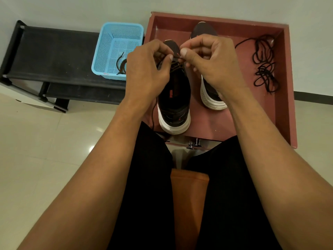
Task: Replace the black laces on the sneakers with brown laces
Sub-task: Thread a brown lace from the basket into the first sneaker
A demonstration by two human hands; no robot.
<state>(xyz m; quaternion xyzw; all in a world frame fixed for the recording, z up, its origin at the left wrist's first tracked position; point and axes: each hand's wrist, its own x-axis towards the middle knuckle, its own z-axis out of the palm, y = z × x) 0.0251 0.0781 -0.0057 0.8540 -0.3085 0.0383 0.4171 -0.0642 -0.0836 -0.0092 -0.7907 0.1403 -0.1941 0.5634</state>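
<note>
Pinches brown lace (176, 59) with left hand (146, 69) and right hand (210, 58), both equally near, over sneaker (173, 100) lying toe-away.

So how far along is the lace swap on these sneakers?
Done: the black laces lie loose in the tray, apparently all pulled out. In hand: the left hand and right hand pinch a brown lace at the nearer sneaker. Left: finishing it, then probably the farther sneaker, since a spare brown lace waits in the blue basket.
</note>
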